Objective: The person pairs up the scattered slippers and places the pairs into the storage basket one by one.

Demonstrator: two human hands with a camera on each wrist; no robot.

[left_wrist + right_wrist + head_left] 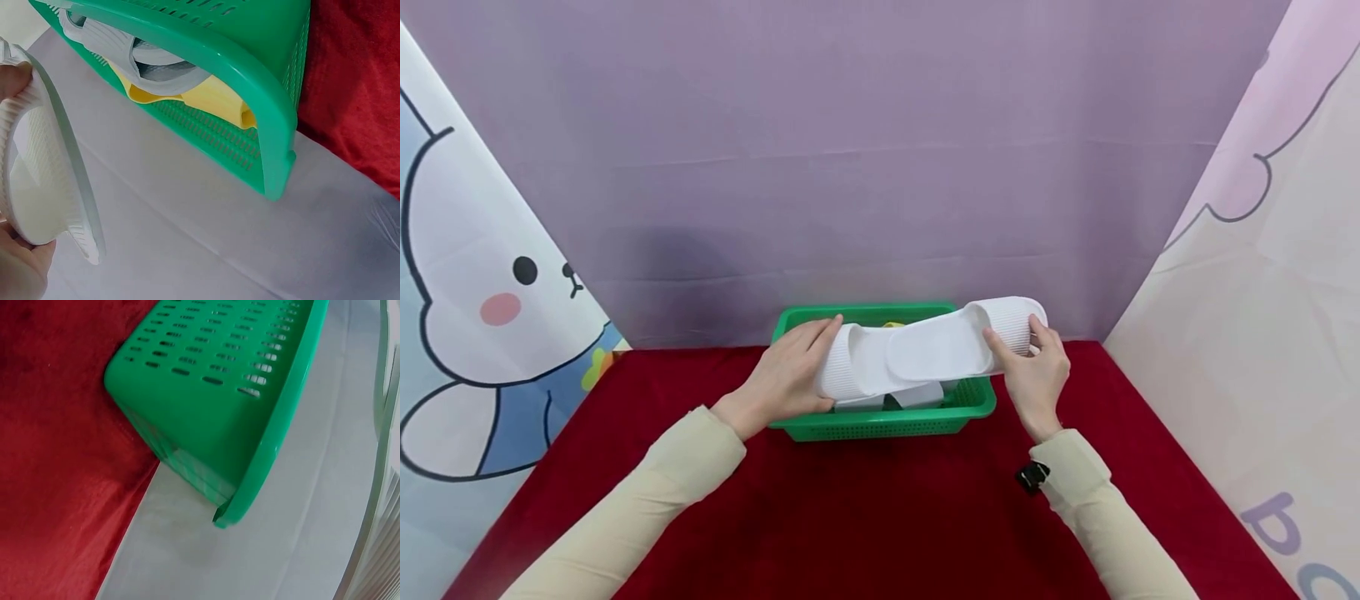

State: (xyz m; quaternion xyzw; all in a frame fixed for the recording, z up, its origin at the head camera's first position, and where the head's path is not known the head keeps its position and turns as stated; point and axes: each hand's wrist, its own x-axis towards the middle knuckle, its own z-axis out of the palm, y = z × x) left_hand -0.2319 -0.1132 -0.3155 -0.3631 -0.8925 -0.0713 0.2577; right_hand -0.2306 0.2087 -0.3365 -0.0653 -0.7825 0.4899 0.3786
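Note:
Two white slide slippers are held up over the green basket (880, 429), in line with their heel ends overlapping. At the left, my left hand (786, 375) grips the ribbed strap end of one white slipper (838, 371). My right hand (1037, 375) pinches the strap end of the other white slipper (936, 346), its thumb at the strap and its fingers around the toe end. Inside the basket lie a grey slipper (112, 44) and yellow slippers (215, 100), partly hidden by the rim. Only a ribbed edge of a white slipper (384, 550) enters the right wrist view.
Red cloth (880, 517) covers the table under the basket. A purple curtain (880, 167) hangs close behind it. Printed panels stand at the left (482, 275) and right (1262, 333). A black strap piece (1033, 477) shows at my right cuff.

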